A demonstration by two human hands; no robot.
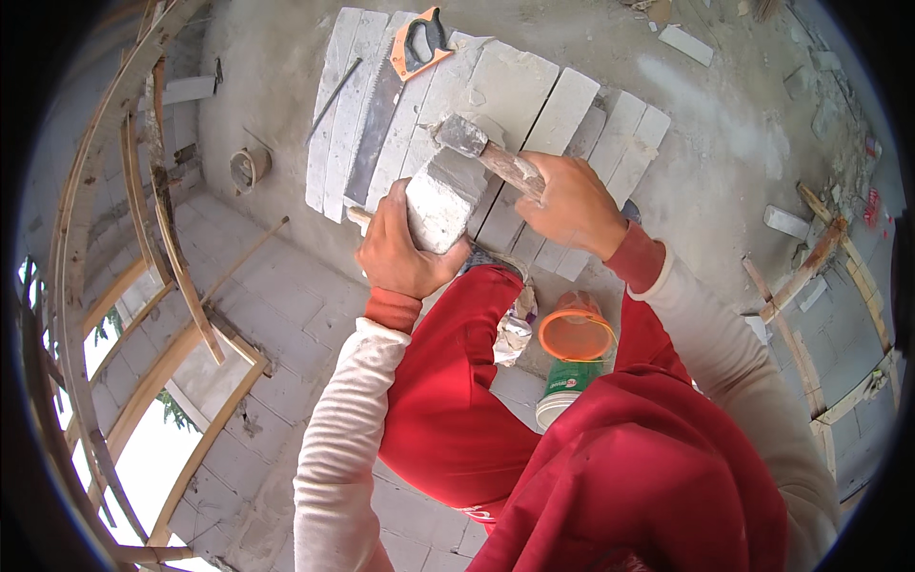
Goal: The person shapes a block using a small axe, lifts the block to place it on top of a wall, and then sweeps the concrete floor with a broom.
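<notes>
My left hand (396, 248) is closed around a pale, rough-edged block piece (440, 205), held in front of me near my red-clad knee. My right hand (572, 205) grips a hammer (515, 170) by its worn wooden handle; its dusty square head (464, 135) is just above the piece, and I cannot tell whether it touches it. Beyond my hands lies a platform of long pale blocks (509, 81), with a saw with an orange-and-black handle (408, 67) and a thin dark rod (334, 100) on it.
An orange bucket (576, 336) and a green-and-white bucket (562, 391) sit below between my legs. A whitish bucket (250, 170) stands at left, near curved-looking timber and window frames (143, 400). Loose block pieces (684, 43) and more timber (827, 238) lie at right.
</notes>
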